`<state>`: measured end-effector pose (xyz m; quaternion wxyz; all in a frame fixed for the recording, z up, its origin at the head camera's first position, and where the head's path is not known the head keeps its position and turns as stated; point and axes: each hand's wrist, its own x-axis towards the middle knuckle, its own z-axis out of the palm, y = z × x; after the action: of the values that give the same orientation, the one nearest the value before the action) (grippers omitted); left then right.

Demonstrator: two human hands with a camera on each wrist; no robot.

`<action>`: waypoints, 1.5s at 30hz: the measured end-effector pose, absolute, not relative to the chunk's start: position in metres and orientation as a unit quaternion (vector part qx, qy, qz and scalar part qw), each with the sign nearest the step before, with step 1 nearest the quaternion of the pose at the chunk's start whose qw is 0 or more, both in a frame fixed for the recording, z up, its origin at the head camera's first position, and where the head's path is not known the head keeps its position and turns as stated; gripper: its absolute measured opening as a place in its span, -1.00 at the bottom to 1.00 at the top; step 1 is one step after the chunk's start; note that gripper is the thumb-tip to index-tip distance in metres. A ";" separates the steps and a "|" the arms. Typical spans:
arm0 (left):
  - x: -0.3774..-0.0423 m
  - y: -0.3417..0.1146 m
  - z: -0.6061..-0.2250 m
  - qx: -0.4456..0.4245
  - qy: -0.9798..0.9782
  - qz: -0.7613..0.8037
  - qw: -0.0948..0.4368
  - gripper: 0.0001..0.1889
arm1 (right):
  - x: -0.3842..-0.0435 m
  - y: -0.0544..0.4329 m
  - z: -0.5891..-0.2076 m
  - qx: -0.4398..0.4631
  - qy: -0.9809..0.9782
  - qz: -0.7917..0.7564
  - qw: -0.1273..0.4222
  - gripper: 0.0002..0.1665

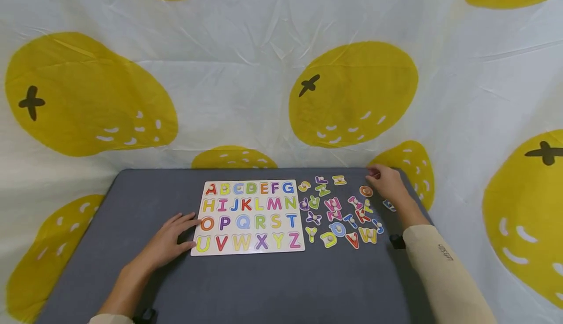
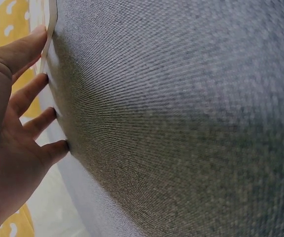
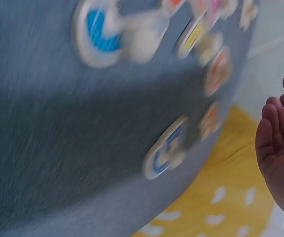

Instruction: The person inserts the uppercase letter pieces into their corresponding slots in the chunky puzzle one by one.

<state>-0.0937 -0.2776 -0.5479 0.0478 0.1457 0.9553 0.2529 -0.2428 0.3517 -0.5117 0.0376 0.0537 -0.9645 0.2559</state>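
A pale alphabet puzzle board (image 1: 252, 237) with rows of coloured letters lies on the dark grey table. My left hand (image 1: 173, 238) rests at its left edge, fingers spread; in the left wrist view the thumb of this hand (image 2: 14, 138) meets the board's rim (image 2: 51, 19). My right hand (image 1: 387, 184) is raised over the back right of the table, past the loose letters. In the right wrist view its fingers (image 3: 275, 133) bend gently, with nothing visible between them and the thumb. Close by lie a round orange letter piece (image 1: 365, 191) and a blue letter G (image 3: 166, 148).
Many knobbed letter pieces lie scattered right of the board, among them a yellow W (image 1: 367, 235), a red V (image 1: 352, 240) and a yellow U (image 1: 328, 239). A white curtain (image 1: 246, 94) printed with yellow fruit hangs behind the table (image 1: 264, 290).
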 end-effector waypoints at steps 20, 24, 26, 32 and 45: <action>-0.088 -0.282 -0.549 0.137 0.957 0.251 0.053 -0.38 | -0.258 0.383 -0.560 -0.067 -0.972 0.222 0.027 -0.73; -0.090 -0.280 -0.549 0.140 0.956 0.254 0.049 -0.38 | -0.256 0.383 -0.559 -0.087 -0.971 0.219 0.026 -0.73; -0.092 -0.279 -0.549 0.142 0.955 0.255 0.047 -0.38 | -0.255 0.384 -0.558 -0.090 -0.971 0.220 0.028 -0.73; -0.095 -0.277 -0.549 0.147 0.955 0.256 0.040 -0.38 | -0.256 0.387 -0.552 -0.070 -0.973 0.214 0.047 -0.75; -0.094 -0.278 -0.548 0.142 0.955 0.256 0.045 -0.38 | -0.247 0.366 -0.523 0.025 -0.975 0.207 0.082 -0.79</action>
<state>-0.0940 -0.2782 -0.5484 0.0453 0.1417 0.9553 0.2556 -0.2469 0.3656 -0.5227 0.0819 0.0247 -0.9746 0.2068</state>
